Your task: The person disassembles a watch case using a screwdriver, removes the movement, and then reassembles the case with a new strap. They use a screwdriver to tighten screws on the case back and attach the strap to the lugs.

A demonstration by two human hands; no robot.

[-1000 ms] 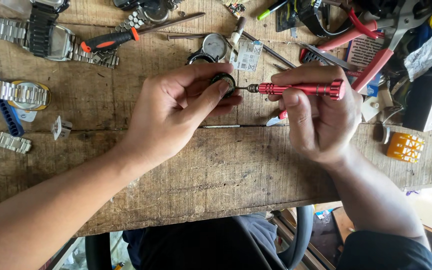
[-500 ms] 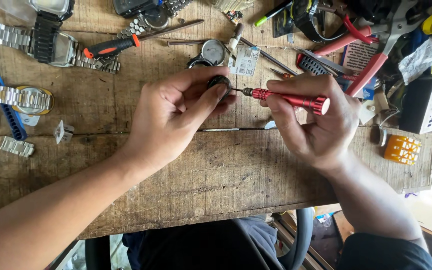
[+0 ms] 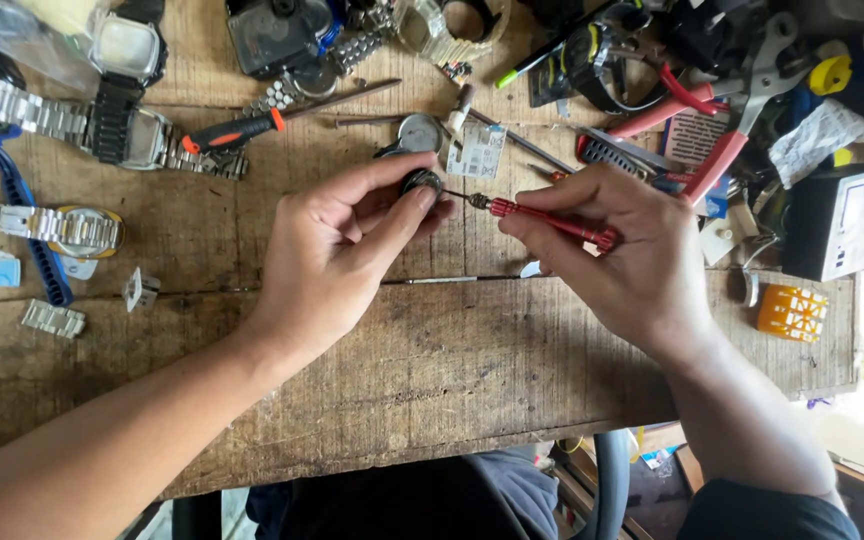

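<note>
Left hand (image 3: 337, 250) pinches, right hand (image 3: 617, 255) seemingly curled, fingertips nearly meeting.

Near bench edge (image 3: 432, 400) free; far side blocked: watches (image 3: 82, 120), pliers (image 3: 722, 130).

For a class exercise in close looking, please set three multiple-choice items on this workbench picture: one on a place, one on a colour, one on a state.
1. Where does the small orange plastic box lie?
A. at the right end of the worn wooden workbench
B. at its left end
C. under the left hand

2. What colour is the handle of the slim precision screwdriver in the right hand?
A. blue
B. red
C. green

3. How is the small round dark watch case held?
A. it lies loose on the bench
B. it is clamped in pliers
C. it is pinched in the fingertips of the left hand

Answers: 1 A, the box sits near the right edge beside a grey meter; 2 B, the grip shows red between the fingers; 3 C, thumb and fingers close round it while the screwdriver tip meets it.
</note>
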